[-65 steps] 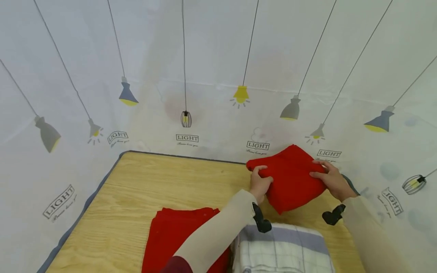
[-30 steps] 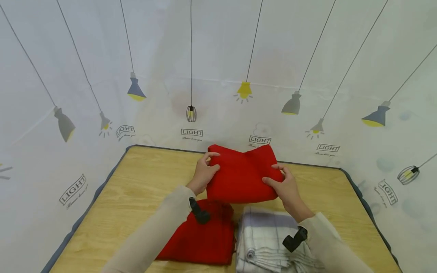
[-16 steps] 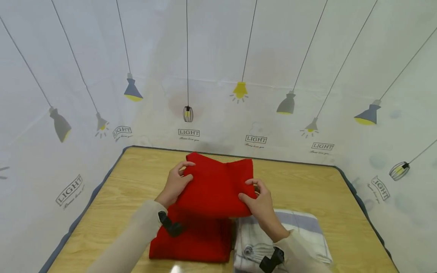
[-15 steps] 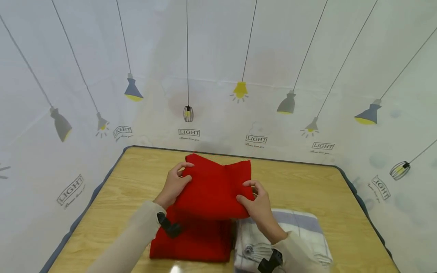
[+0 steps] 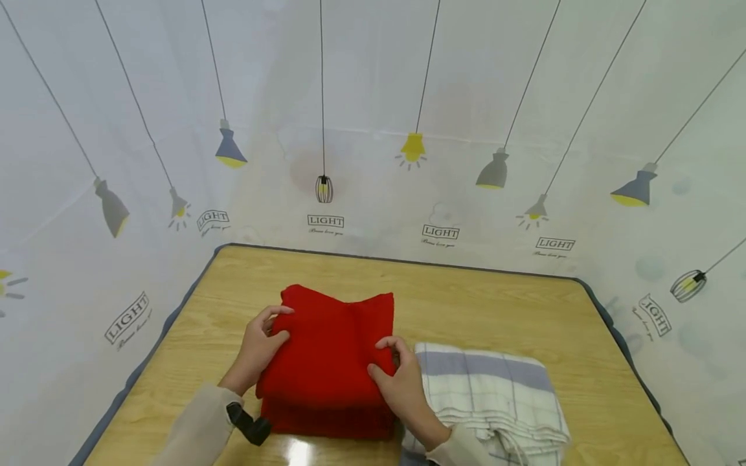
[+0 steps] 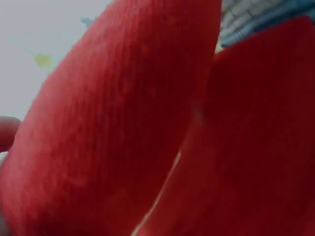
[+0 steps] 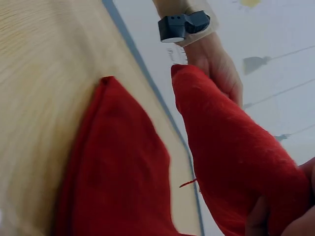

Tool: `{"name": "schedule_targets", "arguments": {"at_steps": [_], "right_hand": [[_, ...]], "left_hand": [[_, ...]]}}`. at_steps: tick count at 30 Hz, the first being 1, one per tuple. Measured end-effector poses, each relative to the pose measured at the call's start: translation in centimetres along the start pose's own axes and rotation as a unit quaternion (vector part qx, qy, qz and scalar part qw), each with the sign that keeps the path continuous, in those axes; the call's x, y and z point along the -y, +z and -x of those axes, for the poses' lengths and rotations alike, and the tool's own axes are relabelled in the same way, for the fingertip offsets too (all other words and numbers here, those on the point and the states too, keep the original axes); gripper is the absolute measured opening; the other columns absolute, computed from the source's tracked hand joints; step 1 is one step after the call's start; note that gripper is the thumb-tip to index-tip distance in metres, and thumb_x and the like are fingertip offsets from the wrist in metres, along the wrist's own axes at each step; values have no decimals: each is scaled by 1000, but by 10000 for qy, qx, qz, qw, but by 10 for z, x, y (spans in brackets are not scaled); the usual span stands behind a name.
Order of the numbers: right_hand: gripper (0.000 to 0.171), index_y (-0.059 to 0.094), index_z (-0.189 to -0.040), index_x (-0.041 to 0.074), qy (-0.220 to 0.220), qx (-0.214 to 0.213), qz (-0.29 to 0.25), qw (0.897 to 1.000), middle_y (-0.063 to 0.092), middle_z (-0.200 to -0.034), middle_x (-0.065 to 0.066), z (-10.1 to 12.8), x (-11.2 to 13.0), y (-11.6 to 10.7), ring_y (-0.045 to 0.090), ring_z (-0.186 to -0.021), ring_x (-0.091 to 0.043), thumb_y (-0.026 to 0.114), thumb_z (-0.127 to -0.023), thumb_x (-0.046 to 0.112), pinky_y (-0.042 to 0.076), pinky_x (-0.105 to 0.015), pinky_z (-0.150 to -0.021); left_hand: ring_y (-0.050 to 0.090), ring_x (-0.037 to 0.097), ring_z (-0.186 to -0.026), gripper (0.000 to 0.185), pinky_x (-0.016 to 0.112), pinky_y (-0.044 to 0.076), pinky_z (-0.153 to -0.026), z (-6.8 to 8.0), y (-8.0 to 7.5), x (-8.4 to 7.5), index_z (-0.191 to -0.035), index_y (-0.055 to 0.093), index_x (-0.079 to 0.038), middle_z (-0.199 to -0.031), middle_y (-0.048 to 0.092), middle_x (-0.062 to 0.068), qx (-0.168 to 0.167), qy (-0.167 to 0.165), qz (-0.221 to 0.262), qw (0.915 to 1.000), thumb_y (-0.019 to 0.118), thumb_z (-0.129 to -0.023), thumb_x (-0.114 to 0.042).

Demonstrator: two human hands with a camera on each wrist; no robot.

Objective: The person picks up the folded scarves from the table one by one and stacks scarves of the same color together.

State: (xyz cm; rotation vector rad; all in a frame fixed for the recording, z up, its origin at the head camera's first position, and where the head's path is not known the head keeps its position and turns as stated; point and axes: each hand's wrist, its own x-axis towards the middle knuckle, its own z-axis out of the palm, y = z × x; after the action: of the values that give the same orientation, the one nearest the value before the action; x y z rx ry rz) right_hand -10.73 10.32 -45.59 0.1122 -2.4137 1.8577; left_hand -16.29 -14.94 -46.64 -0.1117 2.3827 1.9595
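Note:
Both hands hold a folded red cloth (image 5: 332, 349) with a ribbed weave, one at each side. My left hand (image 5: 254, 349) grips its left edge, thumb on top. On the right edge, my right hand (image 5: 405, 388) pinches it between thumb and fingers. Directly beneath is a second folded red cloth (image 5: 326, 422), mostly covered in the head view. The right wrist view shows a gap between the held cloth (image 7: 221, 132) and the lower cloth (image 7: 118, 172). Red fabric (image 6: 123, 108) fills most of the left wrist view.
A folded white cloth (image 5: 495, 395) with blue-grey stripes lies on the wooden table (image 5: 478, 298), just right of the red cloths. Behind the table hangs a white sheet (image 5: 373, 77) printed with lamps. Dark edging (image 5: 408, 261) runs along the table's back.
Both hands have carried the held red cloth from the right back, leftward and then nearer and lower, until it is over the other red cloth. The white cloth is less covered by my arm.

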Motion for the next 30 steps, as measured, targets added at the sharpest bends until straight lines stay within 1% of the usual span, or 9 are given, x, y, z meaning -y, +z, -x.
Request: {"name": "schedule_targets", "arguments": {"at_steps": [3,6,9,13,15,18,22,26,30], "right_hand": [[30,57,-95,5,-132,-95,264,9995,56,-92,-7,5,-12,8,41,-75,-8,65,-72,-11,37,-19,-70],[29,56,-94,5,-81,-125,442,9989,55,-88,-8,10,-25,13,41,-72,-9,64,-71,-12,38,-20,-68],[30,55,-94,5,33,-26,706,9975,56,-95,-9,16,-36,16,48,-81,-13,63,-71,-12,41,-22,-72],[31,53,-96,6,141,184,1097,9937,56,-100,-12,20,-43,18,53,-94,-23,63,-71,-9,43,-30,-78],[33,51,-98,6,239,310,1247,9914,54,-98,-12,20,-44,18,52,-95,-27,64,-71,-6,42,-35,-79],[35,48,-100,6,353,523,1523,9863,49,-94,-12,20,-45,21,50,-94,-29,66,-71,-5,42,-40,-79],[38,45,-100,7,422,626,1902,9788,45,-93,-11,20,-47,24,50,-93,-30,68,-72,-4,44,-43,-80],[39,42,-100,7,403,528,2114,9751,43,-93,-11,21,-48,26,52,-87,-31,68,-72,-3,45,-42,-74],[40,42,-100,8,392,492,2176,9740,43,-93,-10,21,-47,27,53,-83,-30,68,-72,-4,44,-39,-69]], "left_hand": [[56,19,-90,40,31,46,-77,0,1,15,-121,55,-6,-112,62,20,-112,22,-126,9999,51,-84,6],[56,17,-87,39,29,44,-76,0,5,34,-120,56,-5,-107,63,17,-127,33,-236,9996,52,-82,7],[56,16,-83,39,29,45,-72,0,9,53,-119,55,-2,-103,64,17,-45,-95,-303,9995,53,-82,7],[54,17,-77,37,29,44,-67,0,9,70,-118,55,-2,-104,65,18,-165,-373,-419,9983,54,-82,6],[53,19,-78,35,30,43,-67,0,8,72,-117,55,-3,-108,63,19,-231,-427,-536,9974,54,-83,6],[53,23,-84,33,30,42,-69,1,6,73,-115,56,-3,-116,59,22,-189,-460,-839,9952,55,-82,4],[51,27,-89,32,33,41,-71,1,7,71,-113,54,-4,-123,55,23,-109,-580,-1440,9878,56,-82,0],[50,29,-84,33,38,41,-72,0,11,67,-111,51,-3,-115,57,24,-66,-462,-2009,9785,57,-79,-2],[48,27,-75,33,36,40,-67,-2,14,65,-109,48,-3,-98,59,21,-104,-413,-2325,9717,57,-77,-1]]}}
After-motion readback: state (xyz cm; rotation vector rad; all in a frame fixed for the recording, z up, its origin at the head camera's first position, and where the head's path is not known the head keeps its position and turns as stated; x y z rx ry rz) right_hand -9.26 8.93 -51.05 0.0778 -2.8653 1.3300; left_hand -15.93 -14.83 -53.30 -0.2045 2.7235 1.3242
